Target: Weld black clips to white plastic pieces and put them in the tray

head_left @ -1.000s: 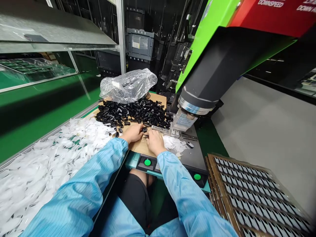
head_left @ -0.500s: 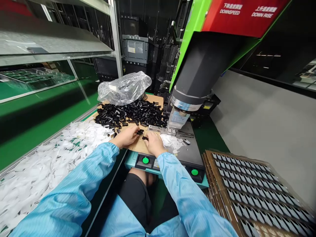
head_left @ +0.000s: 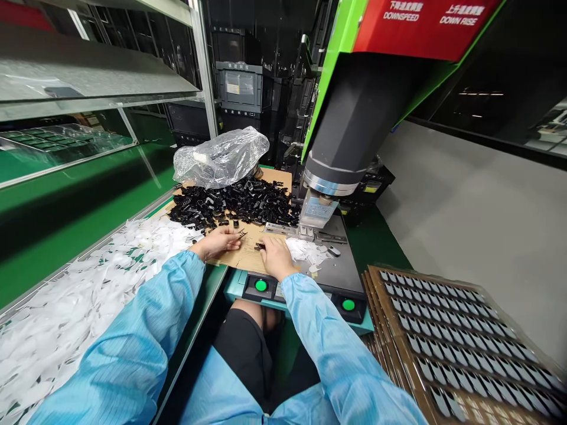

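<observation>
My left hand [head_left: 220,241] is closed in a pinch on a small black plastic part [head_left: 242,234], just in front of the heap of black parts [head_left: 239,200]. A short gap to the right, my right hand [head_left: 275,254] grips another small black plastic part [head_left: 259,246] between thumb and fingers. Both hands are over the cardboard sheet [head_left: 241,258]. Beyond my right hand is a metal fixture [head_left: 281,228] beneath the press head [head_left: 318,211]. White thin pieces [head_left: 305,251] lie beside my right hand on the grey press base.
White film scraps [head_left: 88,289] spread over the left bench. A clear plastic bag [head_left: 221,154] lies behind the black heap. Two green buttons [head_left: 261,285] sit along the press's front edge. Stacked brown trays [head_left: 465,336] of grey oval parts stand at right. Grey crates [head_left: 243,88] are stacked behind.
My left hand has moved slightly left, away from my right hand, and the black part in it has turned. My right hand stays nearly in place with its part.
</observation>
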Tool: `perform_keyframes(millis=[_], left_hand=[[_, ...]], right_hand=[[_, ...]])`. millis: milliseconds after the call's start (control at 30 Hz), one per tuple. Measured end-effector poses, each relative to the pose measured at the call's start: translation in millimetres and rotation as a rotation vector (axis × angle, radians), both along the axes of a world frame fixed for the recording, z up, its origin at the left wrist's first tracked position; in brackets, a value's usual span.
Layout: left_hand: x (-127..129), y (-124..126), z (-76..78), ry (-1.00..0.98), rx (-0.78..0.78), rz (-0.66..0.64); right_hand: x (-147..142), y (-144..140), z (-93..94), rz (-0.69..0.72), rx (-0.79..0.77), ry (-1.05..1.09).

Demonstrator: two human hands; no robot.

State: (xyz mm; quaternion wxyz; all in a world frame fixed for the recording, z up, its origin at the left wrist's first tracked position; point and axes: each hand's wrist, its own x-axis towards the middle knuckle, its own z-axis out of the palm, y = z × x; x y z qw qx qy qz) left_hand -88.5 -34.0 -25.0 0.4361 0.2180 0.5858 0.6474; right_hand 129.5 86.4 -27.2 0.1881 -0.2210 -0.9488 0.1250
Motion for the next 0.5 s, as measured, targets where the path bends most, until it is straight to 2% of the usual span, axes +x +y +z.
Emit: perform_keyframes(millis=[100, 167, 333, 400, 500], left_hand=[[6.4, 0.2, -0.1, 0.163, -0.035, -0.033], [14.4, 0.3, -1.9, 0.373, -0.032, -0.071], [34.4, -0.1, -13.6, 1.273, -0.095, -0.267], [37.1, 0.8, -15.7, 1.398, -0.116, -0.274], [39.9, 7.1, -9.7, 1.420, -0.136, -0.308]], right_hand=[[0.1, -0.3, 2.4, -0.014, -0.029, 0.071], [2.6, 0.7, 5.8, -0.026, -0.037, 0.119], [33.6, 21.3, 12.7, -0.136, -0.062, 0.234], [56.2, 38.1, 13.3, -0.223, -0.050, 0.261], [89.1, 65.7, 14.0, -0.393, -0.005, 0.263]])
